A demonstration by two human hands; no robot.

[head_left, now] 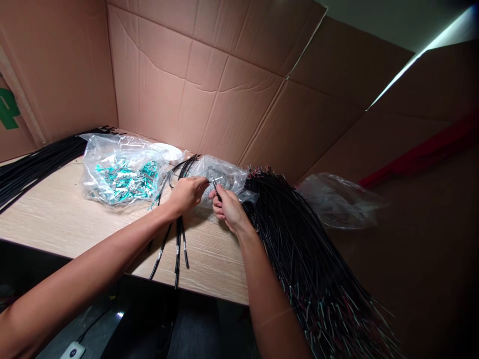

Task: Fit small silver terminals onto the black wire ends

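My left hand is closed in a pinch on the end of a black cable, near the middle of the table. Just to its right, my right hand is wrapped round a small black tool, whose tip meets the thin piece at my left fingertips. Behind both hands lies a clear bag of small silvery pieces. Several black cables with white marks hang down over the table beside my left hand; part of them is hidden by it.
A clear bag of teal and silver pieces sits on the wooden table at left. Black cables lie far left. A large black cable bundle drapes at right, beside an emptier plastic bag. Cardboard walls stand behind.
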